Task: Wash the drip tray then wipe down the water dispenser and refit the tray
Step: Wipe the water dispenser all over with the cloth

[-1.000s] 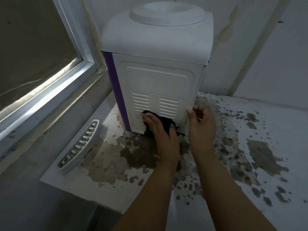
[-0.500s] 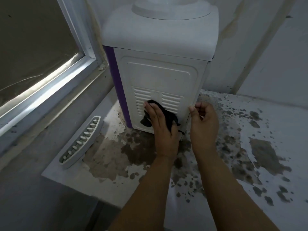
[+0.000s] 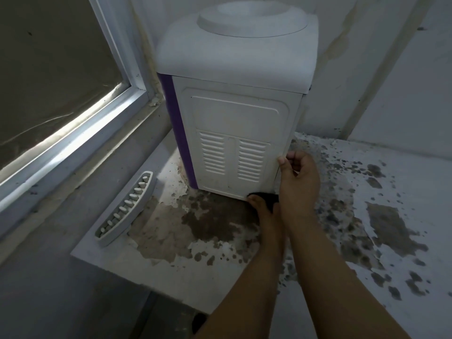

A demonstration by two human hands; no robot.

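Two hands: both work at the lower right corner of the water dispenser, which stands on the counter beside the window, its vented panel facing the camera.
Cloth: a dark cloth sits at the bottom edge of the panel, pressed there under the left hand.
Left grip: fingers lie over the cloth; the right forearm hides most of them, so I cannot tell whether they curl round it or press flat.
Right grip: the right hand rests at the dispenser's right edge, thumb on the corner, fingers curled loosely and holding nothing that shows.
Drip tray: the drip tray lies tilted on the counter's left part, well apart from both hands and clear of the dispenser, not yet refitted.
Step in hand: wiping the panel, now at its base, by my reading.
Doing it well: brace the body with the right hand so it does not slide on the stained counter; run the cloth along the bottom seam and into the vent slats, where grime collects; keep the cloth off the flaking counter so it does not carry dirt back up.
Left to do: the remaining faces and the top, then the tray goes back.
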